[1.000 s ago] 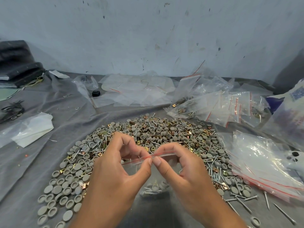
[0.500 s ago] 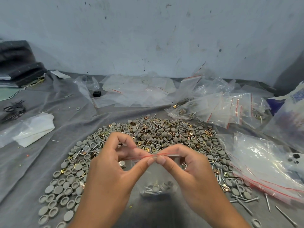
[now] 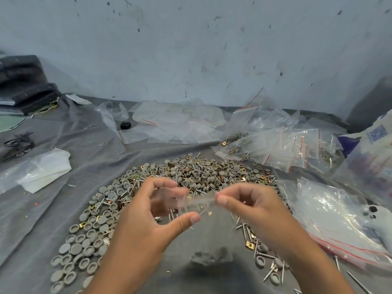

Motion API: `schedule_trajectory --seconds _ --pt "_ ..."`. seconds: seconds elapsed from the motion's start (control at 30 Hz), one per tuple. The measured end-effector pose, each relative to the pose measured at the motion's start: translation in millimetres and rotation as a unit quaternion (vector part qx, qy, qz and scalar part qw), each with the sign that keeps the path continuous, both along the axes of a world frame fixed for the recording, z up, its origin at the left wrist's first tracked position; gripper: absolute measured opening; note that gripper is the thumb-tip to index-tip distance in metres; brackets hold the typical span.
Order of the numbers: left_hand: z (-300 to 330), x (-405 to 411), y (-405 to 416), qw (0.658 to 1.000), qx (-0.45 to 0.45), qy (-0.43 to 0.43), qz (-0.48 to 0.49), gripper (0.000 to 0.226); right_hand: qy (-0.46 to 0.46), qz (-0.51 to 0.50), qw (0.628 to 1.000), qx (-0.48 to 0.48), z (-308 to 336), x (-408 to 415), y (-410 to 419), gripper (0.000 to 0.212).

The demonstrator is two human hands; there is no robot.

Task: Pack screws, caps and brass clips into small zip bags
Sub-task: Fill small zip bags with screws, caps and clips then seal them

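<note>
While our right hand [image 3: 244, 200] pinches one small bag [image 3: 197, 203] and our left hand [image 3: 161, 206] hangs loosely curled, filled bags [image 3: 282, 149] lie beyond; the heap [image 3: 191, 175] behind remains.

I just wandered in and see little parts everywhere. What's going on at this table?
A person is packing small hardware into zip bags. The right hand pinches one end of a small clear bag, blurred with motion; the left hand is beside it with fingers apart, and whether it touches the bag is unclear. Behind them lies a pile of grey caps, screws and brass clips on a grey cloth. Filled bags lie at the far right.
</note>
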State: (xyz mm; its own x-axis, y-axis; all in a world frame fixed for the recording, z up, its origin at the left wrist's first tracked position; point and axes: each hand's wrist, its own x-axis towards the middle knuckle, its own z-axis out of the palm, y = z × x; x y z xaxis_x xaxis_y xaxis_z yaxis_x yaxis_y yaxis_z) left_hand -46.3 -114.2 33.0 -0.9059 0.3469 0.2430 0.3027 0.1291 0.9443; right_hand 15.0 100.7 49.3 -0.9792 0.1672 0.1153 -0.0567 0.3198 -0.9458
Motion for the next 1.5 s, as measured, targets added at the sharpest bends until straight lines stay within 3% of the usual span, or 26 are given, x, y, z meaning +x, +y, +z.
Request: schedule_trajectory --seconds 0.13,0.27,0.33,0.4,0.5,0.6,0.67,0.73,0.83,0.9,0.97,1.03,1.2,1.33,1.43,1.5 --pt "-2 -6 0 0.999 -0.001 0.01 0.041 0.049 0.033 -0.175 0.983 -0.041 29 -44 30 0.015" --pt "-1 -7 2 0.999 -0.014 0.006 0.035 0.05 0.066 -0.371 0.91 -0.173 72 -92 113 0.009" --pt "1 -7 3 0.999 -0.017 0.002 0.029 0.049 0.028 -0.394 0.898 -0.194 76 -93 149 0.008" --pt "0 -8 4 1.0 -0.016 -0.004 0.024 0.049 -0.044 -0.398 0.91 -0.107 64 -77 173 0.015" --pt "-2 -10 5 1.0 -0.005 -0.015 0.022 0.043 -0.138 -0.334 0.921 0.144 27 -21 182 0.027" --pt "-4 -13 6 1.0 0.0 -0.018 0.023 0.033 -0.316 -0.195 0.856 0.359 -17 37 175 0.041" --pt "-5 -12 8 1.0 -0.002 -0.013 0.019 0.034 -0.338 -0.196 0.837 0.384 -36 56 171 0.031" --pt "-5 -9 10 1.0 0.001 -0.012 0.014 0.035 -0.276 -0.252 0.85 0.372 -38 63 169 0.014" --pt "-7 -5 13 1.0 0.004 -0.011 0.007 0.036 -0.208 -0.28 0.87 0.349 -26 68 163 0.017" --pt "-8 -4 15 1.0 -0.003 -0.006 0.005 0.037 -0.25 -0.209 0.872 0.365 -26 73 154 0.035" --pt "-8 -4 16 1.0 -0.016 0.001 0.004 0.036 -0.274 -0.193 0.854 0.398 -31 77 148 0.028" --pt "-10 -5 18 1.0 -0.029 0.001 -0.001 0.032 -0.237 -0.236 0.869 0.365 -25 78 149 0.016" --pt "-15 -2 28 0.999 -0.034 -0.001 -0.021 0.033 -0.091 -0.305 0.91 0.265 11 71 118 0.015" --pt "-13 9 44 0.997 -0.021 -0.018 -0.071 0.02 0.042 -0.215 0.973 0.073 20 41 40 0.028" --pt "-12 14 54 0.998 0.01 0.002 -0.063 0.031 0.078 -0.146 0.986 -0.018 4 20 -12 0.03" --pt "-13 13 55 0.999 0.003 0.025 -0.032 0.024 0.084 -0.14 0.984 -0.068 -9 12 -28 0.028"
